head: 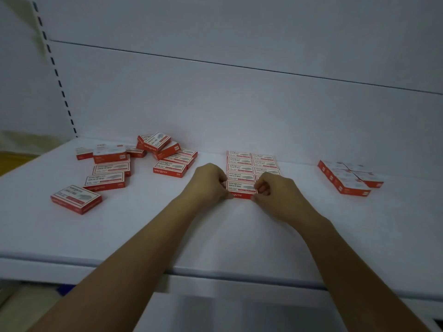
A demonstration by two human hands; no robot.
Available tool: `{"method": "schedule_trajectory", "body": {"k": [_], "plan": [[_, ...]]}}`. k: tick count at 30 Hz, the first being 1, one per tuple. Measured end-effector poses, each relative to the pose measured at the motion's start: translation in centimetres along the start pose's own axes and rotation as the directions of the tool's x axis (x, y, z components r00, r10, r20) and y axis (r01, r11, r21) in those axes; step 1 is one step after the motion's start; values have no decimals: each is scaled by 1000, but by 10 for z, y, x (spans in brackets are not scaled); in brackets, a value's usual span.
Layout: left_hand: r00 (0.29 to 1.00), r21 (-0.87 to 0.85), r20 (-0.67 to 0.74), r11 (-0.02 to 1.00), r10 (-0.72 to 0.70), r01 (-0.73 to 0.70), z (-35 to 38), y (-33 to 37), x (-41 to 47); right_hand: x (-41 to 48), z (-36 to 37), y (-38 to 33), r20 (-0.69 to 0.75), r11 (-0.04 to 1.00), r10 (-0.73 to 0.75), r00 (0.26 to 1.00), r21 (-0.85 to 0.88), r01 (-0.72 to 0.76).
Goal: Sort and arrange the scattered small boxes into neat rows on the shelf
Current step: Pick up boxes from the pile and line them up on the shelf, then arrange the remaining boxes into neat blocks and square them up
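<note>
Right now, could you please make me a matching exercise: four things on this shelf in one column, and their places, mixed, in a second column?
Things:
1. box being placed
2. tilted pile
3. small tight block
4. lone box

Places:
A. far right of the shelf
B. by the back wall, left of centre
C. pinched between left hand and right hand
D. left side, closest to the viewer

Pairs: 1-C, 2-B, 3-A, 4-D
</note>
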State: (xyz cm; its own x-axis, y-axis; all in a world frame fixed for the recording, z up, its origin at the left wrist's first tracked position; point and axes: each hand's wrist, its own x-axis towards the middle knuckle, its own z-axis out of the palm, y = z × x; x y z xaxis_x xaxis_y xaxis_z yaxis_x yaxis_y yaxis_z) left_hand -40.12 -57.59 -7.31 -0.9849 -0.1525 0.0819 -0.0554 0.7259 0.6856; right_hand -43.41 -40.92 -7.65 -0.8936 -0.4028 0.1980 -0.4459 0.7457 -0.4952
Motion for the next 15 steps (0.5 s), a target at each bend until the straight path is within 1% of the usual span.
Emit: {"method": "schedule_trajectory", "body": {"k": [4, 6, 9, 12, 13, 15], "plan": [[1000, 39, 15, 999, -8, 7, 0, -1, 4, 1, 0, -3, -1, 999, -8, 1000, -36, 8], [999, 66, 32, 998, -16, 13, 0, -1, 6, 3, -2, -5, 22, 997, -6, 1000, -80, 7], [999, 134, 36, 991, 4, -9, -1, 3, 3, 6, -5, -10, 106, 982, 9, 994, -189, 12], [1000, 226, 10, 974, 3, -5, -13, 1, -4, 12, -8, -27, 129, 949, 39, 991, -316, 3], [1000, 262, -9, 965, 1, 2, -22, -3, -7, 14, -7, -36, 119, 946, 19, 993, -322, 20], [998, 348, -62, 937, 0, 21, -43, -16, -16, 16, -2, -58, 115, 955, -67, 991, -279, 97]]}}
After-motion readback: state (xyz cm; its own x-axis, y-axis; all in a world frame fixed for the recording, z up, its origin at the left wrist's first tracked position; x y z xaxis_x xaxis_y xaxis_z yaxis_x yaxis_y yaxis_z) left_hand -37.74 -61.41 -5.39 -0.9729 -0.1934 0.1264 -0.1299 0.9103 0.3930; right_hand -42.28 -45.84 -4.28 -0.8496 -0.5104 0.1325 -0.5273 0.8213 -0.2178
